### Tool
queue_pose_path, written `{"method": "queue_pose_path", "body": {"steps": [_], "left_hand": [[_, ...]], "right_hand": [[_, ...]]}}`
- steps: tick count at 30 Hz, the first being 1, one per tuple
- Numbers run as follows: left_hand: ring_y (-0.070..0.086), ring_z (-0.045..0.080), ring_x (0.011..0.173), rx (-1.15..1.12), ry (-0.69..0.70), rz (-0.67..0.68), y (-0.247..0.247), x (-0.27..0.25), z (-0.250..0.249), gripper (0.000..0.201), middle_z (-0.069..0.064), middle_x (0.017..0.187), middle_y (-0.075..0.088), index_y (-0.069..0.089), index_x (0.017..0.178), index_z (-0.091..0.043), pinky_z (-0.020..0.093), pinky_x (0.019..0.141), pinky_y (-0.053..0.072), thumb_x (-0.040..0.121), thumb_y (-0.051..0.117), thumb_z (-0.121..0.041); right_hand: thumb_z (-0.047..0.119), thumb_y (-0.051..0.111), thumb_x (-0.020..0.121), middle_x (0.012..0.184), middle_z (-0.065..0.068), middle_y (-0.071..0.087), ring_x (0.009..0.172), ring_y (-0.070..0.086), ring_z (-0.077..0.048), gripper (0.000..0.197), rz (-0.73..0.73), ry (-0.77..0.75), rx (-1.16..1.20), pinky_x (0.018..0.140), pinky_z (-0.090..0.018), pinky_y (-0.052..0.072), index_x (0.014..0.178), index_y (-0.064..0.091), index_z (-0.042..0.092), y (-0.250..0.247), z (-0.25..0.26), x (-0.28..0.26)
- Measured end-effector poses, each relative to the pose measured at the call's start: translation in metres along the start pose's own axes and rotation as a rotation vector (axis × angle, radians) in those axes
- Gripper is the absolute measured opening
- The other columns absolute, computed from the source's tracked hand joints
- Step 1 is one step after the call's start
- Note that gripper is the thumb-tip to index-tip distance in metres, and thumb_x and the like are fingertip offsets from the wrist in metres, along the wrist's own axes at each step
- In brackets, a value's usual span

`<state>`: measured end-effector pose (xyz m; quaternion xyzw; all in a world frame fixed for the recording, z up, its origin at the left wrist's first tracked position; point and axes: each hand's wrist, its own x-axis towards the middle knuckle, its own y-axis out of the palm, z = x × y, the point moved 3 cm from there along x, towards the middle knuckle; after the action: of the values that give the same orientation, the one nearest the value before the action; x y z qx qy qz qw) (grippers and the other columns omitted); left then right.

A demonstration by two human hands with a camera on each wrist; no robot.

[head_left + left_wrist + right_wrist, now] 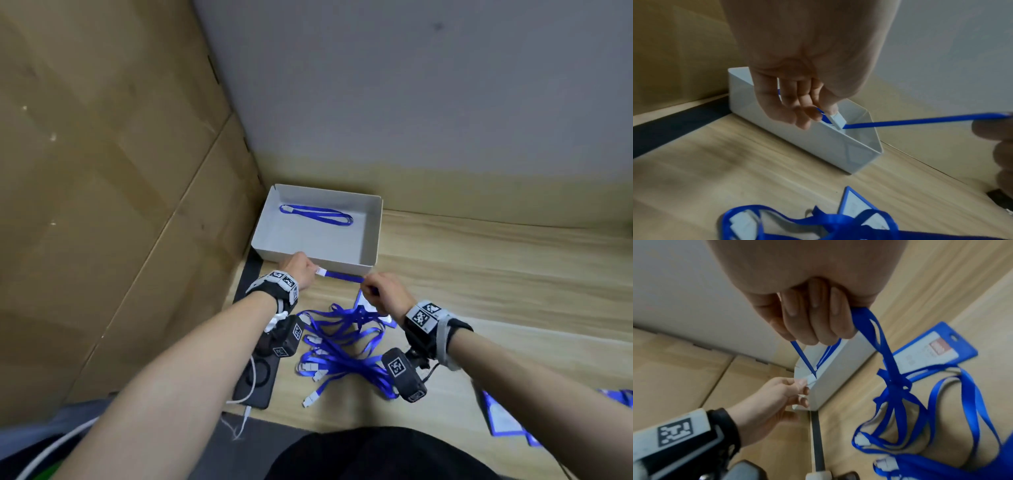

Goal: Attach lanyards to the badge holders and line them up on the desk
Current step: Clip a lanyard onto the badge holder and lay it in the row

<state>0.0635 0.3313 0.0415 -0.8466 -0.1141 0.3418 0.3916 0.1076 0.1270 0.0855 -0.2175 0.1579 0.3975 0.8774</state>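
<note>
Both hands hold one blue lanyard (343,276) taut between them, just above the near wall of the white cardboard box (372,236). The left hand (298,270) pinches the lanyard's white plastic clip (836,121) between thumb and forefinger; its other fingers (797,105) hang loosely curled. The right hand (385,295) is closed in a fist round the ribbon; in the right wrist view the fingers (813,318) fold tight against the palm, with the ribbon entering on one side and a loop leaving on the other. How the ribbon runs inside the fist is hidden.

Beyond the hands, a second lanyard (317,214) lies flat on the box floor. Below and between the wrists, a tangled pile of lanyards (342,346) rests on the wooden bench (496,274); their count cannot be made out. A blue badge holder (931,353) lies beneath the right hand, partly covered by ribbons; its printing is too blurred to read. In the head view this holder is mostly hidden behind the right hand. More badge holders (507,418) lie under and right of the right forearm, cut off by the arm and the frame edge.

Beneath the left wrist lies a dark phone (260,377) with a white cable (250,390), partly hidden by the wrist camera. Brown cardboard (102,171) stands left of the left hand.
</note>
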Motion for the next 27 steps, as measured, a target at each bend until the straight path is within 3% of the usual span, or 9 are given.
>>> {"method": "queue_pose_path", "body": {"steps": [2,4,7,11,15,19,22,24,27], "left_hand": [[0.066,0.034,0.076,0.061,0.001,-0.02,0.005,0.006,-0.018,0.03,0.019,0.092,0.072,0.069,0.088,0.0,0.038,0.07,0.055,0.096,0.056,-0.026],[0.067,0.034,0.086,0.127,-0.011,-0.025,0.012,0.01,-0.034,0.027,0.018,0.1,0.071,0.069,0.098,-0.001,0.038,0.074,0.055,0.094,0.054,-0.023],[0.064,0.036,0.098,0.253,-0.041,-0.019,0.023,0.013,-0.053,0.028,0.016,0.108,0.068,0.066,0.108,-0.005,0.036,0.077,0.051,0.096,0.053,-0.026],[0.063,0.036,0.101,0.349,-0.071,0.001,0.046,0.015,-0.073,0.025,0.017,0.112,0.067,0.064,0.109,-0.003,0.035,0.075,0.047,0.096,0.054,-0.022],[0.063,0.036,0.1,0.279,-0.033,0.072,0.072,0.009,-0.101,0.024,0.017,0.107,0.066,0.063,0.107,-0.004,0.035,0.074,0.046,0.095,0.053,-0.022],[0.063,0.026,0.066,-0.009,0.036,0.197,0.111,-0.005,-0.128,0.018,0.01,0.073,0.064,0.062,0.081,-0.01,0.034,0.061,0.051,0.094,0.061,-0.022],[0.056,0.014,0.048,-0.203,0.027,0.267,0.14,-0.017,-0.141,0.018,0.004,0.064,0.062,0.059,0.075,-0.012,0.024,0.043,0.045,0.092,0.067,-0.015],[0.051,0.012,0.041,-0.275,0.008,0.285,0.155,-0.024,-0.15,0.018,0.007,0.064,0.062,0.061,0.074,-0.012,0.022,0.041,0.043,0.092,0.065,-0.011],[0.051,0.003,0.037,-0.344,0.002,0.32,0.169,-0.031,-0.162,0.014,0.006,0.068,0.061,0.062,0.08,-0.009,0.017,0.034,0.037,0.093,0.061,-0.005]], "right_hand": [[0.027,0.042,0.065,0.053,-0.003,0.025,0.045,0.019,-0.012,0.018,-0.031,0.028,0.147,0.043,-0.022,0.016,0.055,0.031,0.015,-0.017,0.005,-0.006],[0.026,0.043,0.064,0.052,-0.002,0.023,0.042,0.016,-0.012,0.018,-0.059,0.084,0.213,0.042,-0.017,0.012,0.056,0.031,0.014,-0.036,0.007,-0.014],[0.018,0.043,0.076,0.05,-0.001,0.026,0.042,0.017,-0.013,0.025,-0.1,0.138,0.204,0.04,-0.017,0.013,0.053,0.034,0.015,-0.068,-0.001,-0.024],[0.012,0.044,0.084,0.046,0.0,0.031,0.037,0.021,-0.012,0.032,-0.172,0.191,0.126,0.042,-0.019,0.013,0.053,0.04,0.015,-0.116,-0.02,-0.041],[0.013,0.048,0.088,0.042,0.002,0.04,0.036,0.032,-0.011,0.033,-0.306,0.201,-0.035,0.037,-0.019,0.025,0.056,0.053,0.009,-0.166,-0.052,-0.058],[0.022,0.05,0.085,0.051,-0.001,0.061,0.053,0.051,-0.019,0.031,-0.353,0.351,-0.15,0.052,-0.028,0.036,0.065,0.072,0.012,-0.211,-0.115,-0.07],[0.029,0.053,0.08,0.096,-0.014,0.074,0.095,0.064,-0.032,0.03,-0.261,0.465,-0.37,0.08,-0.035,0.051,0.091,0.075,0.012,-0.22,-0.155,-0.073],[0.029,0.056,0.083,0.127,-0.013,0.065,0.122,0.054,-0.033,0.04,-0.22,0.458,-0.408,0.102,-0.036,0.044,0.118,0.07,0.017,-0.211,-0.173,-0.068],[0.036,0.058,0.08,0.136,-0.01,0.058,0.131,0.047,-0.024,0.049,-0.143,0.321,-0.282,0.11,-0.031,0.035,0.127,0.065,0.023,-0.187,-0.177,-0.056]]}}
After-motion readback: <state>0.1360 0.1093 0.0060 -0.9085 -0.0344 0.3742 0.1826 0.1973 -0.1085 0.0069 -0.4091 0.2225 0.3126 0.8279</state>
